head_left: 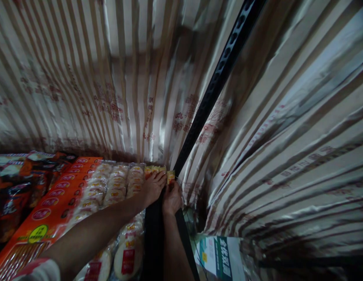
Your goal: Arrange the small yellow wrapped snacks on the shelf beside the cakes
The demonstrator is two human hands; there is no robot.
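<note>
Bare shelf strip (153,244) beside clear packs (114,186) of round pastries. Right hand (172,199) grasps yellow packet (170,176); left hand (154,186) touches similar ones (152,170), grip indeterminable.

At about eight o'clock, a sleeve (42,270) shows at the picture's lower edge, pale greyish white with a patch of pinkish red along its upper side, its cloth soft and slightly rumpled. It covers the upper part of the left arm (105,226), whose forearm is bare and slim, tapering at the wrist. The right forearm (176,248), towards six o'clock, is bare too. Both the left hand (154,188) and right hand (172,199) are ungloved, their finer details lost in dimness.
</note>
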